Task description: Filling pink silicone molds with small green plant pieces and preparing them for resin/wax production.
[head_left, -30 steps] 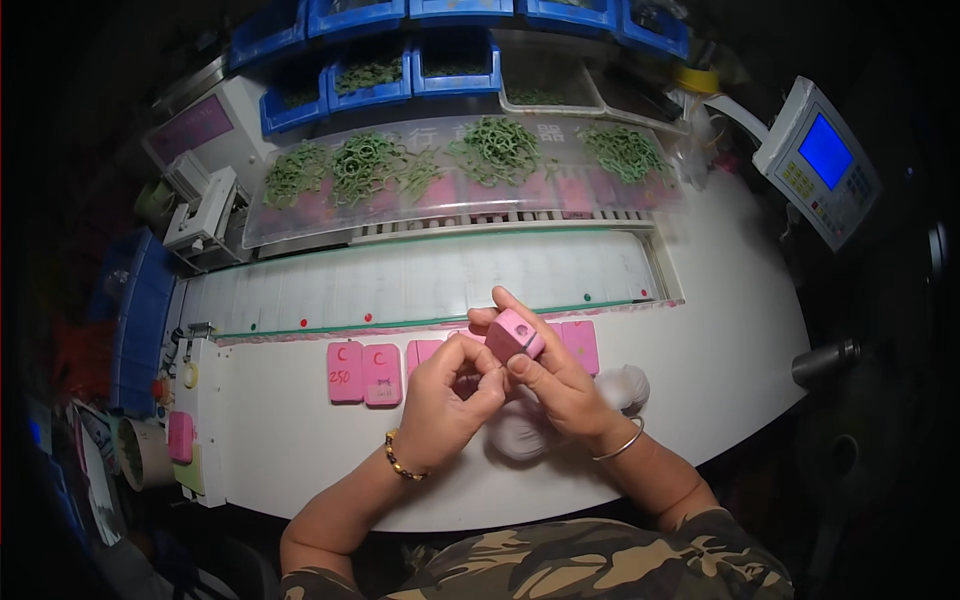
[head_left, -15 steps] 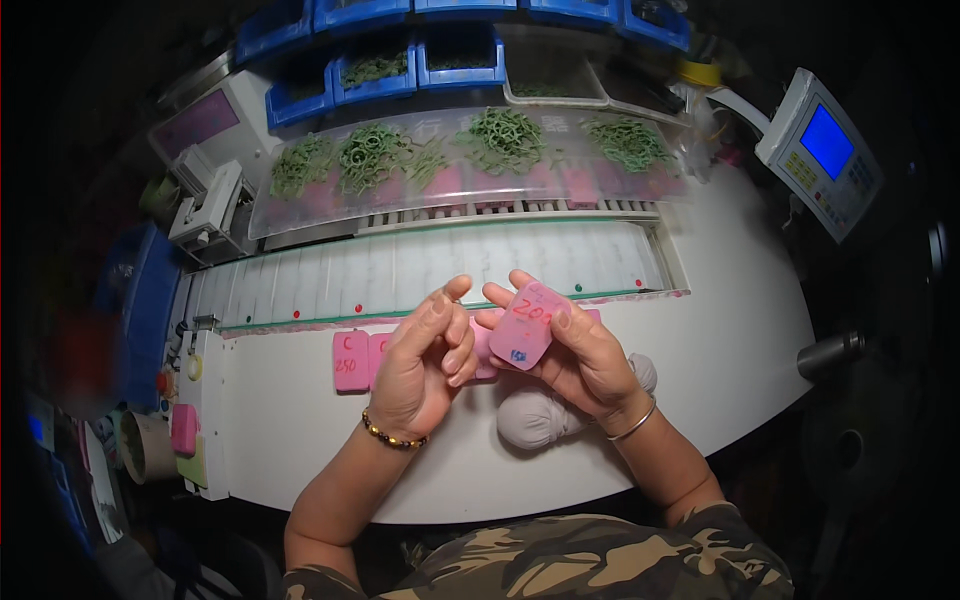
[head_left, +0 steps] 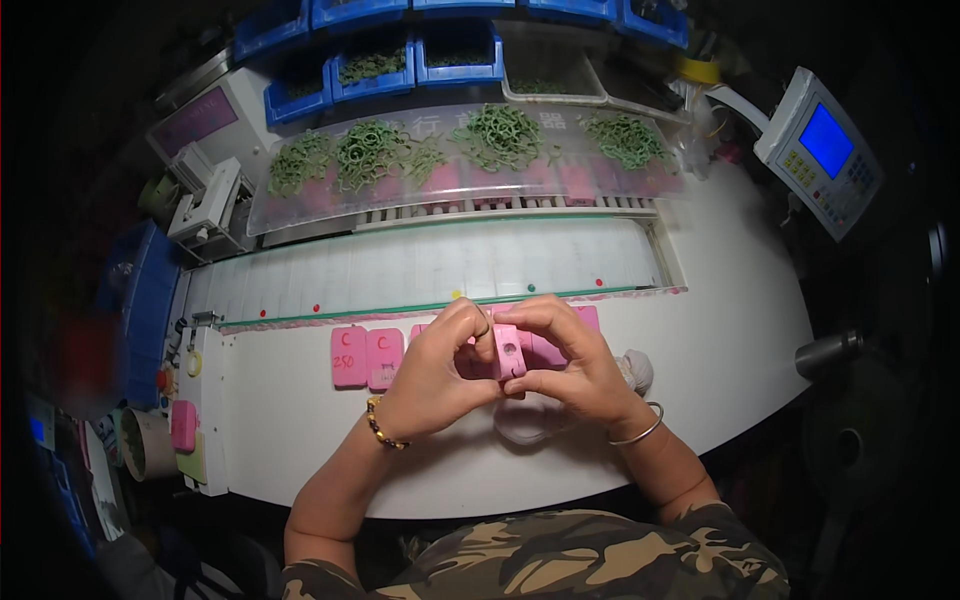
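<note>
Between my two hands, a pink rubber mould (head_left: 509, 351) is held on edge, its narrow end with a round hole facing up toward me. My right hand (head_left: 572, 362) grips it with the thumb below and the fingers above. My left hand (head_left: 440, 362) curls round from the other side, thumb and fingertips at the mould's left side. More pink moulds (head_left: 349, 357) lie in a row on the white table, partly hidden behind my hands. A bundle of pale grey cloth (head_left: 529, 422) lies under my right hand, mostly covered.
Beyond the row runs a white segmented conveyor (head_left: 420, 262) with small coloured dots along its green edge. Above it, a clear shelf (head_left: 375, 195) carries heaps of green wax pieces (head_left: 372, 150). Blue bins (head_left: 459, 62) stand behind. A control panel (head_left: 825, 145) is at right, a dark cylinder (head_left: 832, 354) below it.
The mould has turned from its marked flat face to its end with the hole. My left hand has closed in on it. The conveyor's dots have shifted left.
</note>
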`<state>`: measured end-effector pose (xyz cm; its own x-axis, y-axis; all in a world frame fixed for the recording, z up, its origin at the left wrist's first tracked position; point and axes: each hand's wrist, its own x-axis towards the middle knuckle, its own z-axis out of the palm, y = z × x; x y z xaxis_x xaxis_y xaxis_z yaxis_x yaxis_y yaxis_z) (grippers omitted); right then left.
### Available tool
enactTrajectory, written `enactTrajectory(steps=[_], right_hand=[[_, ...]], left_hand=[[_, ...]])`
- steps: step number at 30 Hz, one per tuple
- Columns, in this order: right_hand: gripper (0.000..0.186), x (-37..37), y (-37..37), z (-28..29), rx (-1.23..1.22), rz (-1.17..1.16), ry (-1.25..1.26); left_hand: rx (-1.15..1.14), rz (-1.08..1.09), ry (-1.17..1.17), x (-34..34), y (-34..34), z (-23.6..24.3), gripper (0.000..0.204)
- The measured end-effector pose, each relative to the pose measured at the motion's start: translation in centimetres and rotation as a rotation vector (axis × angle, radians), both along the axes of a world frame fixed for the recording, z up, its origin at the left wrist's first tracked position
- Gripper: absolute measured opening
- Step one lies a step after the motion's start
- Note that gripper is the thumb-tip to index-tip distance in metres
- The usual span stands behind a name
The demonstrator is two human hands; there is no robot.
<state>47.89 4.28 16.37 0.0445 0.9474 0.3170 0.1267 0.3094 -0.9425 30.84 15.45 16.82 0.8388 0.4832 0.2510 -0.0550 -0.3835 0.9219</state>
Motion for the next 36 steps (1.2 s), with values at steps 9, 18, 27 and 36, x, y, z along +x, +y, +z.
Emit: enactTrajectory(steps=[9, 18, 27, 36], right_hand=[[0.053, 0.3, -0.7, 1.6, -0.079, -0.129, 0.601], [0.045, 0.4, -0.5, 1.4, -0.195, -0.141, 0.865], [0.025, -0.3, -1.3, 0.7, -0.227, -0.293, 0.403], [0.022, -2.7, -1.6, -0.1, -0.297, -0.290, 0.440]], left_hand=[[-0.950, 0.030, -0.365, -0.4, 0.0, -0.1, 0.034], [-0.709, 0.186, 0.022, -1.2, -0.1, -2.1, 0.027], [0.606, 0.716, 0.176, -0.9, 0.0, -1.9, 0.031], [-1.487, -0.069, -0.286, 1.1, -4.5, -1.3, 0.036]])
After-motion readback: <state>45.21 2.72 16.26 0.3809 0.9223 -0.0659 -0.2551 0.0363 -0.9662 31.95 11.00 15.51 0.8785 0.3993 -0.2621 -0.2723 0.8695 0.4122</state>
